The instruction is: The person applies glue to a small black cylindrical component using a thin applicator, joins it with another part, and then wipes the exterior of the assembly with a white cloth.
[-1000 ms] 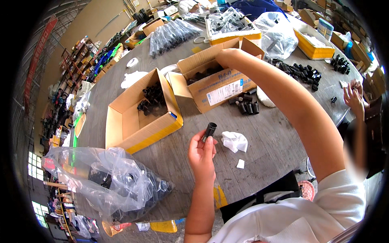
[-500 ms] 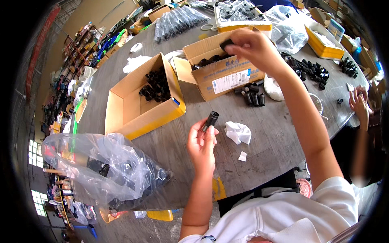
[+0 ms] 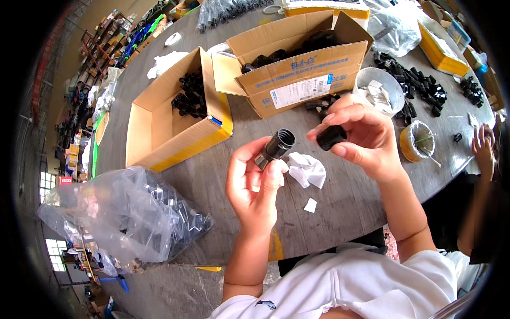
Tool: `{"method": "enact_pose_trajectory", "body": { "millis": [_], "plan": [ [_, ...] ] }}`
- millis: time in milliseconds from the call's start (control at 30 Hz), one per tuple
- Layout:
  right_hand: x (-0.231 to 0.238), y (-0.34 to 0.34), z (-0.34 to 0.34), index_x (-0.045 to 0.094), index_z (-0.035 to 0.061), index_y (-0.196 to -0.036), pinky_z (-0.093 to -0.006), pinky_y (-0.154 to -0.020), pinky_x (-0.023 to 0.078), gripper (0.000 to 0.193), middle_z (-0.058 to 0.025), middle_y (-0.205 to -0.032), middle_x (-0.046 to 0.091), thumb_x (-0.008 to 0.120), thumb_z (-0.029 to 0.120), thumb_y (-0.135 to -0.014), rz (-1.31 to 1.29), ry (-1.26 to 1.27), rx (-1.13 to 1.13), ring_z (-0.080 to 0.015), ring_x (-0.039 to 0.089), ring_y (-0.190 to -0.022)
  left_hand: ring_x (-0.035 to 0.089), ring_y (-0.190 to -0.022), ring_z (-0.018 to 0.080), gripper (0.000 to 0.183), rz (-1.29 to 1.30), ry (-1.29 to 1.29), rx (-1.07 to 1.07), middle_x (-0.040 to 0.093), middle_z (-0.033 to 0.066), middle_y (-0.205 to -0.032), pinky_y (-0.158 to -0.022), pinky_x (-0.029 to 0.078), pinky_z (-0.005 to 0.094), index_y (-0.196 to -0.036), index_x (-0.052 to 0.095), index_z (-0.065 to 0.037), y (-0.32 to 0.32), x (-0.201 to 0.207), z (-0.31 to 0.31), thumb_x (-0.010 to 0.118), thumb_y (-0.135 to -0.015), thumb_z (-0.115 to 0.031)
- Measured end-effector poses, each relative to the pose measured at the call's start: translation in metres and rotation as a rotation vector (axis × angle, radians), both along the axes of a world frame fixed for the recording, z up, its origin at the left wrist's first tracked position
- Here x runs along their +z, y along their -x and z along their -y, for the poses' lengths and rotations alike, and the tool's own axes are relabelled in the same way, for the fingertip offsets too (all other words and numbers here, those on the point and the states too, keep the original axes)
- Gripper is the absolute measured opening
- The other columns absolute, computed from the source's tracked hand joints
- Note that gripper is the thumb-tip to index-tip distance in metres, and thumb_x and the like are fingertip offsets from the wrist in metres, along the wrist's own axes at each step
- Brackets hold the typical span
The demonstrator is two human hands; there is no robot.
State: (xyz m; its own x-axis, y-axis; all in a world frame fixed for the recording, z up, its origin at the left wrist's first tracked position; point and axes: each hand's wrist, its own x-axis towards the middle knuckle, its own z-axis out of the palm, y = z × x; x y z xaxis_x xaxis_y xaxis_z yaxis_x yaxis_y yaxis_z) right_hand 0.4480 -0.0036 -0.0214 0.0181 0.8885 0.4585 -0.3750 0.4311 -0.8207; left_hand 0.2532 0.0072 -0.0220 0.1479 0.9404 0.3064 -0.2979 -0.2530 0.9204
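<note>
In my left hand (image 3: 254,183) is a black threaded tube (image 3: 276,148), tilted with its open end up and to the right. My right hand (image 3: 366,135) pinches a short black cap-like cylinder (image 3: 330,137) between thumb and fingers, a small gap away from the tube. Beneath both hands a crumpled white cloth (image 3: 308,170) and a small white paper piece (image 3: 310,205) lie on the grey table. Behind them stands a cardboard box (image 3: 297,85) with dark parts in it. Left of that, another open carton (image 3: 154,127) contains several small black parts (image 3: 190,95).
A clear plastic bag (image 3: 127,212) of dark parts lies at the left table edge. To the right are a clear tub (image 3: 396,90) with white pieces, a yellow-sided cup (image 3: 409,144) and heaps of black parts (image 3: 425,87). Another person's hand (image 3: 483,151) rests at the far right.
My right hand has come back from the cardboard box toward my left hand, bringing the black cap-like cylinder. My left hand has raised the tube slightly, and the view has shifted.
</note>
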Motion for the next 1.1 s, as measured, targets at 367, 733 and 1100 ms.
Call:
{"method": "enact_pose_trajectory", "body": {
  "millis": [367,733,1100],
  "plan": [
    [-0.009,-0.010,0.001,0.061,-0.0029,-0.099,-0.0323,-0.087,0.045,0.033,-0.0150,-0.104,0.058,0.073,-0.001,-0.069,0.334,-0.130,-0.111,-0.0221,0.057,-0.095,0.055,-0.077,0.0096,0.038,-0.101,-0.093,0.006,0.058,0.0123,-0.100,-0.066,0.045,0.0201,-0.115,0.047,0.007,0.007,-0.026,0.004,0.065,-0.083,-0.004],
    [-0.005,0.003,0.003,0.066,-0.0023,-0.092,-0.0325,-0.079,0.048,0.027,-0.0169,-0.096,0.064,0.074,-0.002,-0.066,0.411,-0.139,-0.135,-0.0247,0.062,-0.090,0.052,-0.070,0.0050,0.032,-0.146,-0.132,-0.074,0.061,0.0067,-0.091,-0.059,0.042,0.0189,-0.107,0.054,0.005,0.010,-0.024,0.003,0.067,-0.079,0.004],
    [-0.001,-0.001,0.001,0.068,0.0009,-0.092,-0.0304,-0.069,0.052,0.026,-0.0144,-0.092,0.065,0.075,0.001,-0.066,0.621,-0.217,-0.171,-0.0245,0.065,-0.083,0.054,-0.070,0.0065,0.033,-0.199,-0.080,-0.130,0.062,0.0077,-0.092,-0.061,0.045,0.0202,-0.108,0.054,0.004,0.011,-0.025,0.004,0.067,-0.078,0.004]
  ]
}}
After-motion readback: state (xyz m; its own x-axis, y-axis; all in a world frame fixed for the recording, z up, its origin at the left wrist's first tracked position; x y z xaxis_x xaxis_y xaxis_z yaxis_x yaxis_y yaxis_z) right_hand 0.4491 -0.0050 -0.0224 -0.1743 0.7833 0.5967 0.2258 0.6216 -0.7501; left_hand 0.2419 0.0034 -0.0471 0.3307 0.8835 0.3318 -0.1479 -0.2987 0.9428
